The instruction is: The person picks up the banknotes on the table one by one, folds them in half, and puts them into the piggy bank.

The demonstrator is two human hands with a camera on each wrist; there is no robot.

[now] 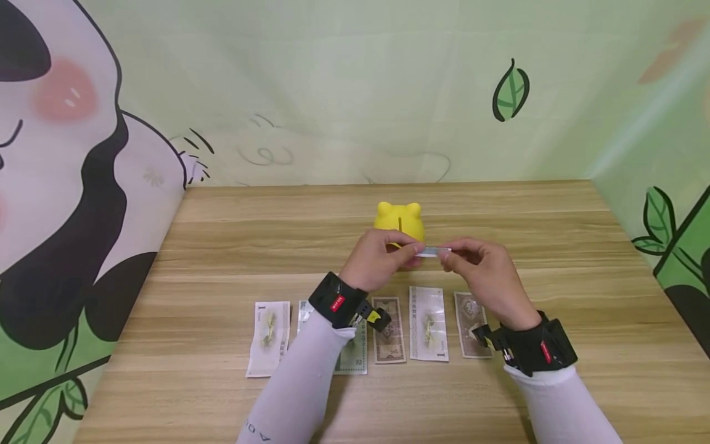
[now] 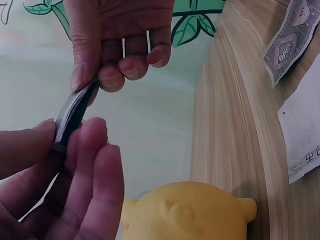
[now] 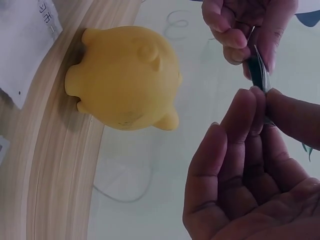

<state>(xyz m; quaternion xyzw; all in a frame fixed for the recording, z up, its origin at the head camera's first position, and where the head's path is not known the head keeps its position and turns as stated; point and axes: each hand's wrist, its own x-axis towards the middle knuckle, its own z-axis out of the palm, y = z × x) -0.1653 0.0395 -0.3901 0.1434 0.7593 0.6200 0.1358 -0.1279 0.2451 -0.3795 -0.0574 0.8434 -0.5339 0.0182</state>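
A folded banknote [image 1: 429, 251] is held up between both hands as a narrow strip, its layers visible edge-on in the left wrist view. My left hand [image 1: 383, 259] pinches one end between thumb and fingers. The other end is pinched by my right hand [image 1: 488, 277]. Just behind the left hand stands a yellow piggy bank [image 1: 398, 216] with a slot in its top; the hand hides part of its front. In the right wrist view the whole rounded side of the piggy bank [image 3: 125, 75] shows, apart from both hands.
In a row nearer the person lie a white banknote [image 1: 269, 339], a green banknote [image 1: 355, 354] partly under the left forearm, a brown banknote [image 1: 389, 345], another white banknote [image 1: 429, 324] and another brown banknote [image 1: 468, 308]. They rest on a wooden table [image 1: 194, 246] beside a printed backdrop [image 1: 333, 92].
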